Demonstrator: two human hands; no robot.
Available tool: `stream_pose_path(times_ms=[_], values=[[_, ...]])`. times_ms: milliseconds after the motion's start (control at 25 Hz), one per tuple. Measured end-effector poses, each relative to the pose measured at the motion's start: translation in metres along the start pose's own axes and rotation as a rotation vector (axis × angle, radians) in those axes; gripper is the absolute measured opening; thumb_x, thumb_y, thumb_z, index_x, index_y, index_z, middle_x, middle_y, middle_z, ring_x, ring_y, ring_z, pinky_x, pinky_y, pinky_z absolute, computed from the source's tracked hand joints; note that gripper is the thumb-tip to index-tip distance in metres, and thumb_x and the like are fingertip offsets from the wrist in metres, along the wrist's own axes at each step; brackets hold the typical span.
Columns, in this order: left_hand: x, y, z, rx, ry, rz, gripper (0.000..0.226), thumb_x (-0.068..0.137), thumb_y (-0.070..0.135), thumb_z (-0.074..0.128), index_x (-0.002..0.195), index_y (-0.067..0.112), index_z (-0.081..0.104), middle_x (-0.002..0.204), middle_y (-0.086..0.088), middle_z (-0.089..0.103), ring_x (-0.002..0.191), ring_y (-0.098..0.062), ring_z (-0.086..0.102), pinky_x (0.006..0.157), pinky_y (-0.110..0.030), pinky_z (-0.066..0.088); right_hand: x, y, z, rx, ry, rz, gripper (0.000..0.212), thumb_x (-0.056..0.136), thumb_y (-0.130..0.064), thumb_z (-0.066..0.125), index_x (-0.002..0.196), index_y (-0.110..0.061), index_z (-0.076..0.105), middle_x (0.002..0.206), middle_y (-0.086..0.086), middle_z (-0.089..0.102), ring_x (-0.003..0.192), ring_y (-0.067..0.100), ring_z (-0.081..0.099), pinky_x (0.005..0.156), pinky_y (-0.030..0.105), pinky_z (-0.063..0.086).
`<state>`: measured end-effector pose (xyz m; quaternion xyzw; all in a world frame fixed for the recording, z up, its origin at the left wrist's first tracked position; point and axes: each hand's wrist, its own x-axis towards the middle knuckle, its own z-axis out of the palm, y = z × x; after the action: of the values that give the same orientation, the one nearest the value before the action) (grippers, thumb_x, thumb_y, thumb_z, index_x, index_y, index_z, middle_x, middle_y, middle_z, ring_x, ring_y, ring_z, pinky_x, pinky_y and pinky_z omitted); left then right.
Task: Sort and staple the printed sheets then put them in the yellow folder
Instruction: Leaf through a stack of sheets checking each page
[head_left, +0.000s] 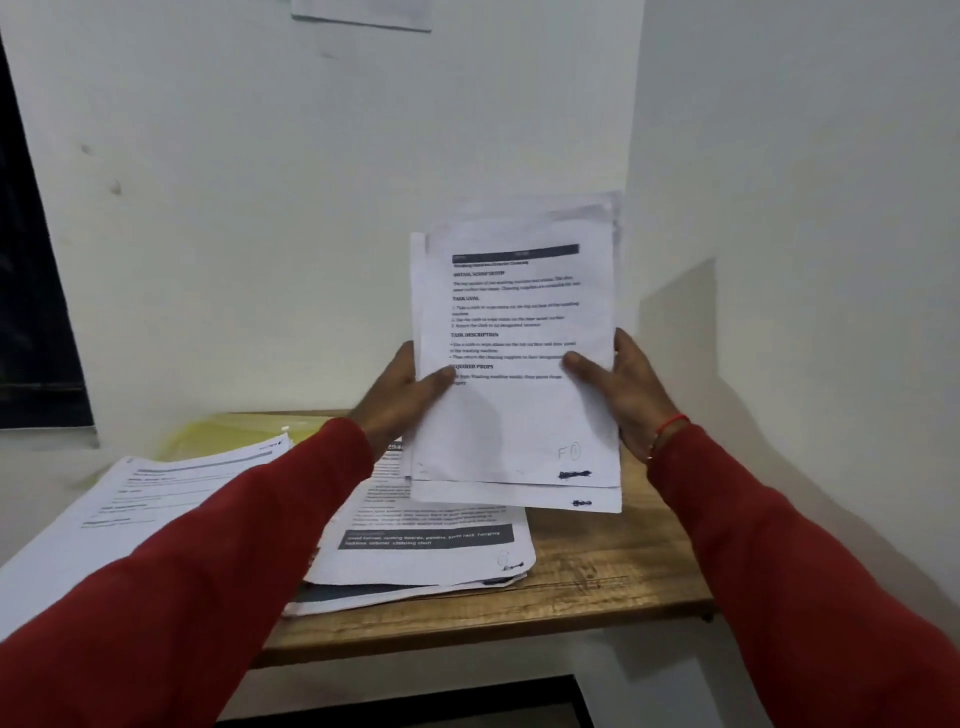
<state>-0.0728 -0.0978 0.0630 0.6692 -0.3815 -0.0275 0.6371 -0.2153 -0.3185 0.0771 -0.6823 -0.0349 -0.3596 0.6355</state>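
- White printed sheets, a handheld stack (514, 364), held upright above the tabletop (597, 561), over its right half, facing the camera.
- Stack is uneven: rear sheets stick out past the front sheet at the top right and along the bottom; a second bottom edge shows below the first.
- Front sheet: dark header bar at top, bold section headings, short lines of black text in the upper half, lower half blank. Handwritten mark near the bottom right corner, with a black scribbled patch under it. Paper looks creased and slightly crumpled.
- Left hand (400, 395) grips the stack's left edge: thumb curled onto the front face, fingers hidden behind the paper.
- Right hand (623, 389) grips the right edge the same way, thumb on the front, fingers behind. Red thread (670, 423) on this wrist. Both arms in red sleeves (208, 571).
- Wooden tabletop carries two more paper lots: a loose pile of printed sheets (431, 545) near the middle toward the front edge, top sheet with a dark text band; a second spread of sheets (130, 509) along the left edge.
- Yellow folder (228, 431) lies flat at the rear left corner, partly under the left spread.
- White wall behind; one paper sheet (363, 13) fixed on it.
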Motion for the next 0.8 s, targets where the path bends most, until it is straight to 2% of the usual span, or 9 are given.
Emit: stream_pose_path(times_ms=[120, 240, 320, 440, 560, 680, 720, 800], values=[[-0.003, -0.012, -0.039, -0.016, 0.077, 0.031, 0.034, 0.099, 0.02, 0.06, 0.131, 0.017, 0.05, 0.123, 0.001, 0.067, 0.111, -0.016, 0.066, 0.087, -0.031, 0.057, 0.016, 0.022, 0.04, 0.029, -0.033, 0.005, 0.039, 0.094, -0.009, 0.062, 0.131, -0.01, 0.049, 0.127, 0.009, 0.065, 0.116, 0.024, 0.064, 0.099, 0.039, 0.052], [-0.005, -0.046, -0.061, -0.132, 0.166, -0.013, 0.03, 0.099, 0.014, 0.059, 0.128, 0.016, 0.054, 0.122, -0.003, 0.07, 0.114, -0.025, 0.066, 0.092, -0.039, 0.056, 0.027, 0.056, 0.075, 0.006, -0.047, 0.017, 0.03, 0.095, -0.014, 0.062, 0.123, -0.018, 0.051, 0.124, 0.007, 0.065, 0.115, 0.023, 0.063, 0.101, 0.043, 0.05], [-0.013, -0.071, -0.063, -0.231, 0.204, -0.056, 0.033, 0.098, 0.014, 0.061, 0.13, 0.017, 0.055, 0.125, -0.004, 0.07, 0.117, -0.029, 0.065, 0.096, -0.046, 0.054, 0.026, 0.082, 0.09, 0.006, -0.047, 0.015, 0.025, 0.097, -0.012, 0.059, 0.118, -0.02, 0.05, 0.119, 0.002, 0.066, 0.111, 0.018, 0.063, 0.099, 0.038, 0.05], [-0.015, -0.087, -0.063, -0.231, 0.229, -0.043, 0.037, 0.096, 0.013, 0.063, 0.132, 0.016, 0.054, 0.124, -0.004, 0.07, 0.115, -0.028, 0.066, 0.089, -0.041, 0.057, 0.027, 0.101, 0.097, 0.031, -0.077, 0.032, 0.024, 0.097, -0.012, 0.059, 0.114, -0.024, 0.049, 0.116, 0.0, 0.067, 0.109, 0.019, 0.064, 0.095, 0.034, 0.052], [-0.013, -0.082, -0.059, -0.216, 0.265, 0.011, 0.034, 0.095, 0.011, 0.064, 0.127, 0.016, 0.056, 0.121, -0.005, 0.071, 0.106, -0.024, 0.07, 0.084, -0.037, 0.059, 0.035, 0.107, 0.09, 0.05, 0.086, 0.057, 0.035, 0.085, -0.016, 0.075, 0.112, -0.022, 0.053, 0.112, 0.009, 0.069, 0.099, 0.023, 0.068, 0.087, 0.038, 0.056], [-0.014, -0.073, -0.057, -0.287, 0.278, 0.009, 0.031, 0.094, 0.014, 0.065, 0.125, 0.017, 0.059, 0.117, -0.004, 0.073, 0.1, -0.022, 0.072, 0.08, -0.037, 0.06, 0.037, 0.107, 0.086, 0.022, 0.286, 0.056, 0.03, 0.073, -0.023, 0.085, 0.089, -0.022, 0.059, 0.094, 0.013, 0.072, 0.078, 0.021, 0.067, 0.076, 0.042, 0.057], [-0.015, -0.071, -0.057, -0.345, 0.257, -0.029, 0.032, 0.094, 0.017, 0.064, 0.127, 0.016, 0.059, 0.117, -0.005, 0.073, 0.1, -0.022, 0.072, 0.08, -0.038, 0.061, 0.038, 0.108, 0.085, 0.001, 0.319, 0.041, 0.026, 0.073, -0.025, 0.084, 0.08, -0.022, 0.059, 0.082, 0.01, 0.071, 0.07, 0.018, 0.064, 0.07, 0.042, 0.056], [-0.018, -0.07, -0.059, -0.433, 0.194, -0.175, 0.039, 0.095, 0.028, 0.063, 0.131, 0.014, 0.06, 0.12, -0.009, 0.072, 0.103, -0.026, 0.071, 0.086, -0.044, 0.059, 0.04, 0.107, 0.082, 0.014, 0.339, 0.02, 0.027, 0.08, -0.025, 0.078, 0.067, -0.017, 0.056, 0.06, -0.002, 0.059, 0.056, 0.012, 0.05, 0.054, 0.032, 0.046]])
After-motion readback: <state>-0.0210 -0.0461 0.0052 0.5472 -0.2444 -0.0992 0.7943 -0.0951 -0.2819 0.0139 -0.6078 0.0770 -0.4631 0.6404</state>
